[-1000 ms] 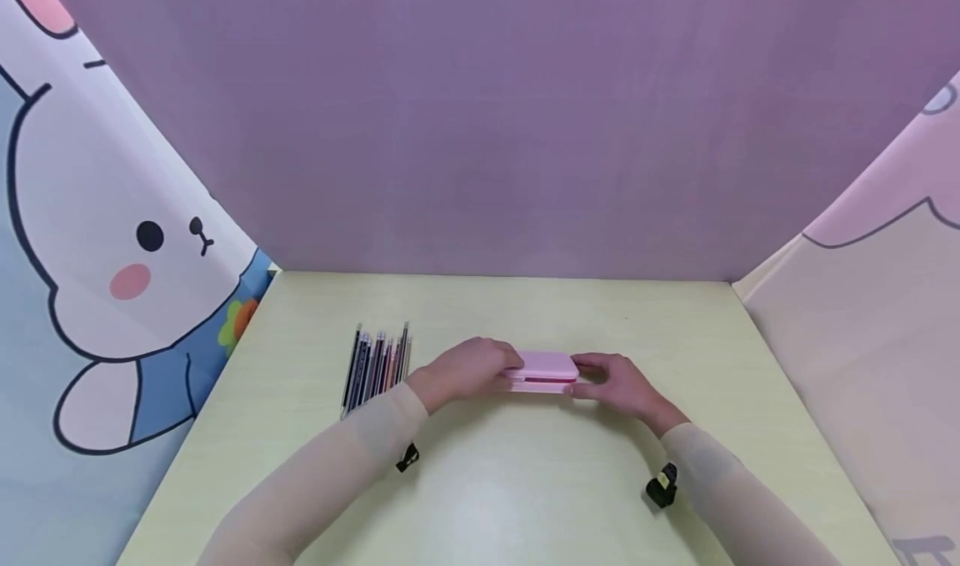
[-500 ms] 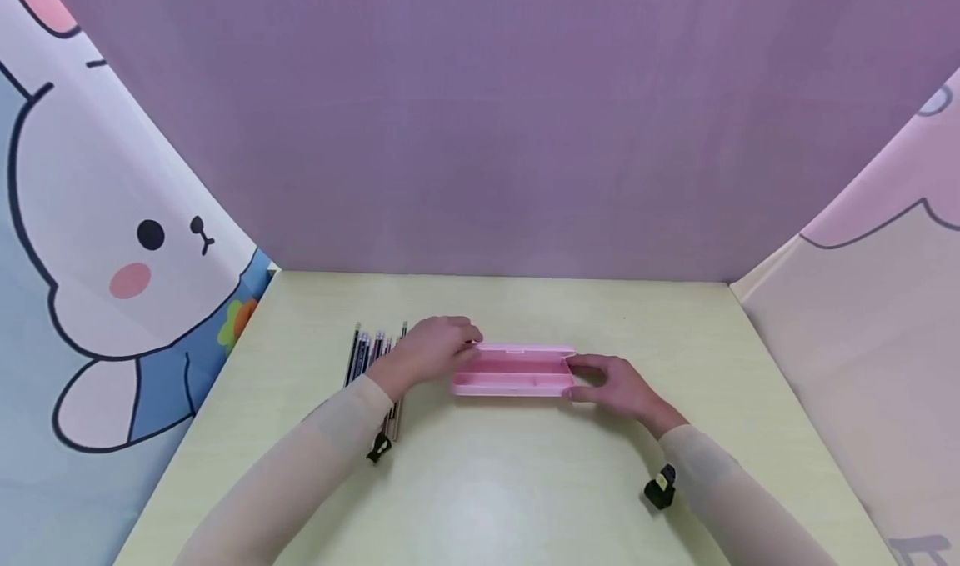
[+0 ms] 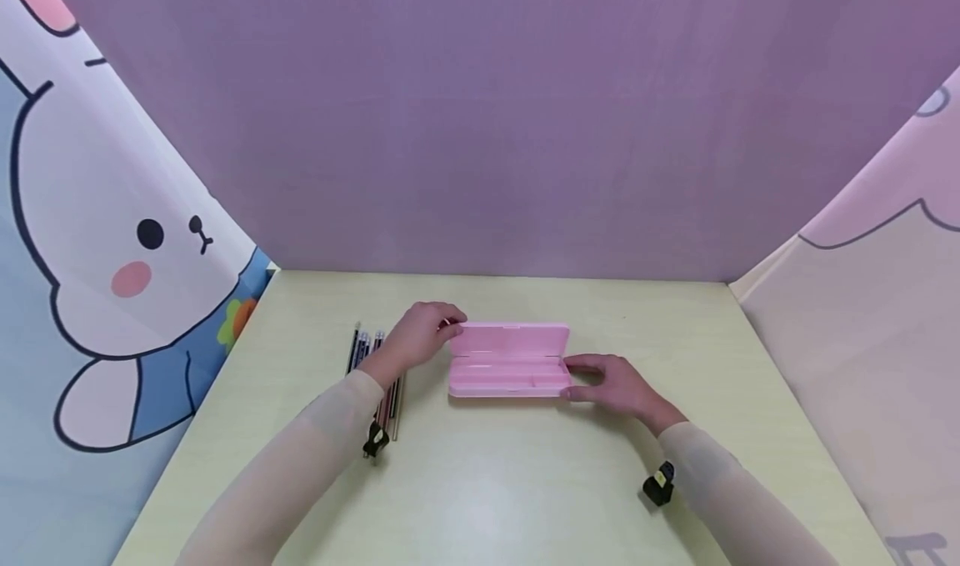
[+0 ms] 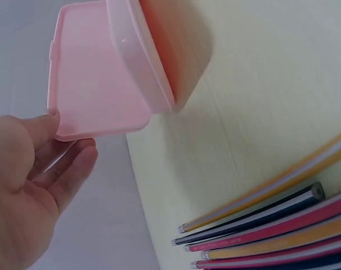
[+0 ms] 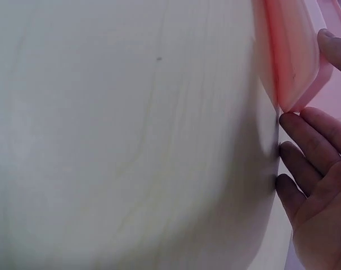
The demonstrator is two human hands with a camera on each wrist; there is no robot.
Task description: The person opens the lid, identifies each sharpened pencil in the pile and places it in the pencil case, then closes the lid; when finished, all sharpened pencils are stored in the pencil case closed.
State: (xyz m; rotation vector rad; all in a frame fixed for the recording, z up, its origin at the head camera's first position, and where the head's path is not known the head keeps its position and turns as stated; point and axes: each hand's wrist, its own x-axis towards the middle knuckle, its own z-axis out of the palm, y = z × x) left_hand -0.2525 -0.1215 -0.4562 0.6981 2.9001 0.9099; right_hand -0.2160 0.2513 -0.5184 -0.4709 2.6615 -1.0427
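Note:
A pink pencil case (image 3: 510, 387) lies on the table with its lid (image 3: 512, 338) raised at the back. Its inside has compartments, and no pencils show in them. My left hand (image 3: 422, 333) pinches the lid's left corner; in the left wrist view the thumb and fingers (image 4: 75, 174) lie on either side of its edge. At the case's right end my right hand (image 3: 618, 385) holds the base, thumb at the front and fingers behind. Several pencils (image 3: 390, 403) lie side by side to the left, partly hidden beneath my left forearm.
The pale table (image 3: 510, 499) ends at a purple back wall (image 3: 510, 132). A panel with a cartoon rabbit (image 3: 150, 299) stands on the left, a pink and cream panel (image 3: 885, 341) on the right. Black wrist devices (image 3: 658, 484) hang at both sleeves.
The lid has swung from nearly closed to raised, my left hand moving left and away with it. My right hand has stayed at the case's right end.

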